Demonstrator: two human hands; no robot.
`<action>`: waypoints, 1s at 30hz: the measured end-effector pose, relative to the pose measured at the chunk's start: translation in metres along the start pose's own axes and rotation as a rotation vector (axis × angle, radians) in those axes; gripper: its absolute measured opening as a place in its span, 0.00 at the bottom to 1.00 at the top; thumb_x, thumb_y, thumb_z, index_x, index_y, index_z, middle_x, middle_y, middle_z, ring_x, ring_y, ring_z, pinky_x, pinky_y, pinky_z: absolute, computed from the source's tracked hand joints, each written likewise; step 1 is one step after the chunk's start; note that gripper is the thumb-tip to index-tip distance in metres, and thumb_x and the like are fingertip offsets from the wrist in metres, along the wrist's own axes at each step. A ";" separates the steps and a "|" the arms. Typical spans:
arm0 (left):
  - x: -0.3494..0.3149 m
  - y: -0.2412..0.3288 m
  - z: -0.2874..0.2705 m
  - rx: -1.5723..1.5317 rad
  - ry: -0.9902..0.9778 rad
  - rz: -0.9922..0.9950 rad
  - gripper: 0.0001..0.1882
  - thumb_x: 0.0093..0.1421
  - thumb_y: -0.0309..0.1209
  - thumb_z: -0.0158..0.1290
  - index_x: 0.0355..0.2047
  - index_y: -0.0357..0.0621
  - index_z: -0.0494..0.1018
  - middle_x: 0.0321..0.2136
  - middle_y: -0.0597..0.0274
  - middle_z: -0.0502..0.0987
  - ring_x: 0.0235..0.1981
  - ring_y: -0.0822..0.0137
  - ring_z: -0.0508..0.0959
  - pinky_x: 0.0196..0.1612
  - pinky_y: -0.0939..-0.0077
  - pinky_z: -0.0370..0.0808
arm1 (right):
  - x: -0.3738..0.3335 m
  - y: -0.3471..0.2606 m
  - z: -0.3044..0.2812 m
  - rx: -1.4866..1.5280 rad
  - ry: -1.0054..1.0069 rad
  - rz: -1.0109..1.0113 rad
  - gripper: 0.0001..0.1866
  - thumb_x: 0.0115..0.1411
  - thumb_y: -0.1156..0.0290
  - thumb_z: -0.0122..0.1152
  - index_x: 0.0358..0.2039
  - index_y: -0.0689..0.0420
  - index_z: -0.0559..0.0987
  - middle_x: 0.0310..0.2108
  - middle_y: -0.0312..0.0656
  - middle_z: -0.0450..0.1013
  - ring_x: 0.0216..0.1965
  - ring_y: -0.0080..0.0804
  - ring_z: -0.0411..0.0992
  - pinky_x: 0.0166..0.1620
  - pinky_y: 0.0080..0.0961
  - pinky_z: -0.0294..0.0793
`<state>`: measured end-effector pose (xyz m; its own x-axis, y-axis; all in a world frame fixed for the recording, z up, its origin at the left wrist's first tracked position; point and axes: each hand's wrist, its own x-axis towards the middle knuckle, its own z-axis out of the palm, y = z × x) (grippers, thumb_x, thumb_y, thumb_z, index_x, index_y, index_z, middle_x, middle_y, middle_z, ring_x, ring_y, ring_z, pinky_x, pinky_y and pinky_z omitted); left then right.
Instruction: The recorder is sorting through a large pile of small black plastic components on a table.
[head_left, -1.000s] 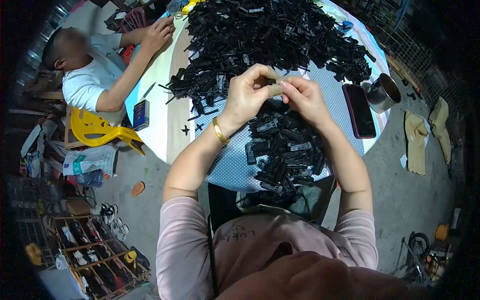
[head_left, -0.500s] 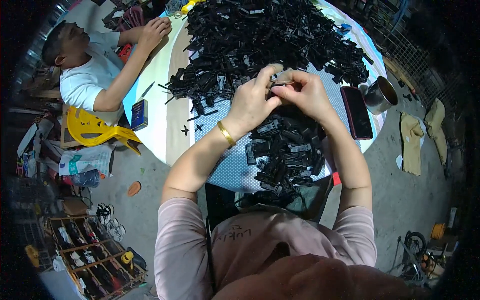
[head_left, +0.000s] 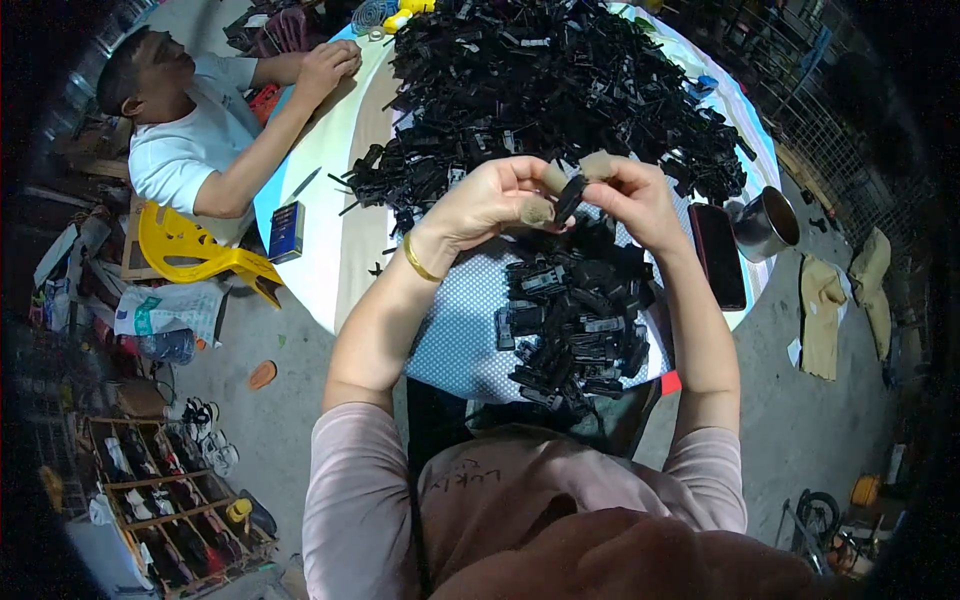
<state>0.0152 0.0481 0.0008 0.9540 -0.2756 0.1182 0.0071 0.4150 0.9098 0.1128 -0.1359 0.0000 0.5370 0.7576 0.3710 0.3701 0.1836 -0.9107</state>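
Note:
In front of me, my right hand pinches a small black plastic part between thumb and fingers. My left hand is closed at the part's other side, its fingertips against it. Beige covers wrap several fingertips, and the one on my left thumb looks dirty. The part's exact kind cannot be made out. Nearer to me, below my hands, lies a smaller heap of black plastic parts on a blue dotted mat. Beyond my hands spreads a large pile of similar black parts.
A dark phone and a metal cup sit at the table's right. On its left are a blue box and a pen-like tool. Another person sits at the left, forearms on the table, beside a yellow chair.
My hands have turned and drawn slightly apart, exposing the black part between them. My left hand has rolled thumb-up. The table view has shifted slightly right and down.

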 end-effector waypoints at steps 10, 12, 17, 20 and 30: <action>0.004 -0.015 0.010 0.193 0.213 0.031 0.08 0.51 0.24 0.52 0.31 0.35 0.66 0.27 0.59 0.73 0.28 0.70 0.76 0.34 0.81 0.74 | -0.008 -0.004 0.019 -0.133 0.148 -0.055 0.08 0.52 0.72 0.56 0.31 0.63 0.75 0.26 0.36 0.70 0.27 0.19 0.67 0.31 0.16 0.67; 0.006 -0.017 0.011 0.418 0.344 0.167 0.09 0.52 0.22 0.51 0.33 0.34 0.65 0.26 0.59 0.73 0.28 0.73 0.75 0.34 0.82 0.73 | -0.011 -0.001 0.020 -0.045 0.204 0.109 0.08 0.57 0.70 0.49 0.32 0.62 0.72 0.22 0.32 0.67 0.24 0.16 0.63 0.27 0.15 0.64; 0.005 -0.015 0.025 0.388 0.386 0.305 0.16 0.51 0.23 0.52 0.41 0.33 0.65 0.28 0.61 0.72 0.29 0.75 0.74 0.33 0.85 0.72 | -0.012 0.000 0.026 -0.098 0.166 0.015 0.09 0.58 0.65 0.49 0.28 0.58 0.69 0.20 0.28 0.63 0.19 0.11 0.57 0.22 0.09 0.55; 0.003 -0.013 0.028 0.498 0.379 0.236 0.16 0.51 0.22 0.53 0.42 0.33 0.66 0.30 0.63 0.72 0.29 0.77 0.73 0.32 0.86 0.71 | -0.013 -0.003 0.024 -0.081 0.160 0.105 0.08 0.56 0.70 0.49 0.28 0.63 0.71 0.20 0.33 0.67 0.22 0.16 0.64 0.26 0.14 0.63; 0.003 -0.032 0.021 0.923 0.466 0.514 0.12 0.51 0.22 0.53 0.37 0.35 0.70 0.31 0.63 0.74 0.31 0.78 0.73 0.33 0.85 0.71 | -0.015 0.005 0.023 -0.147 0.113 0.123 0.09 0.55 0.69 0.51 0.25 0.61 0.73 0.16 0.32 0.67 0.20 0.16 0.63 0.24 0.14 0.62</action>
<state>0.0118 0.0154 -0.0198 0.8002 0.1690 0.5755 -0.4527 -0.4592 0.7643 0.0893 -0.1320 -0.0145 0.6632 0.6924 0.2843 0.3988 -0.0055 -0.9170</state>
